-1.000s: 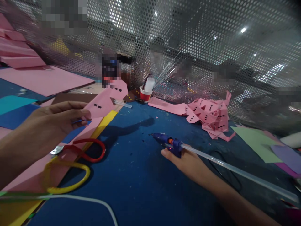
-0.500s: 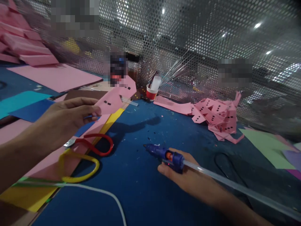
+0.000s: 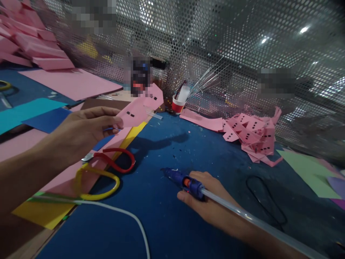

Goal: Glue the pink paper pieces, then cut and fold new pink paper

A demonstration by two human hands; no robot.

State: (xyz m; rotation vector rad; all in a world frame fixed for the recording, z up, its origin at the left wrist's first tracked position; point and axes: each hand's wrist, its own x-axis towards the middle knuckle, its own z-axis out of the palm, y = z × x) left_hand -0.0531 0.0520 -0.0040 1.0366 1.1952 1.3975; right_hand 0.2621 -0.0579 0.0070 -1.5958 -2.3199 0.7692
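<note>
Between the thumb and fingers of my left hand (image 3: pixel 94 133) is a pink paper cutout (image 3: pixel 137 111) with small black rectangles on it, raised above the table. My right hand (image 3: pixel 207 198) grips a blue glue gun (image 3: pixel 179 178), its nozzle pointing left over the blue tabletop. A long clear glue stick (image 3: pixel 242 212) runs out of the gun's back and along my forearm. Below my left hand lie scissors with one red and one yellow handle loop (image 3: pixel 115 183); their blades are mostly hidden. A heap of similar pink cutouts (image 3: pixel 250 133) lies at the right.
A red and white paper cup (image 3: pixel 178 107) stands at the back, near clear glue sticks (image 3: pixel 205 84) against the perforated metal screen (image 3: pixel 229 43). Pink sheets (image 3: pixel 72 84) and folded pink paper (image 3: pixel 40 43) fill the left. A white cable (image 3: pixel 121 210) crosses the front. Green paper (image 3: pixel 307 172) lies right.
The view has shifted slightly, so most things sit a little further right. My right hand with the glue gun has moved slightly left over the table. The left hand keeps its hold on the cutout.
</note>
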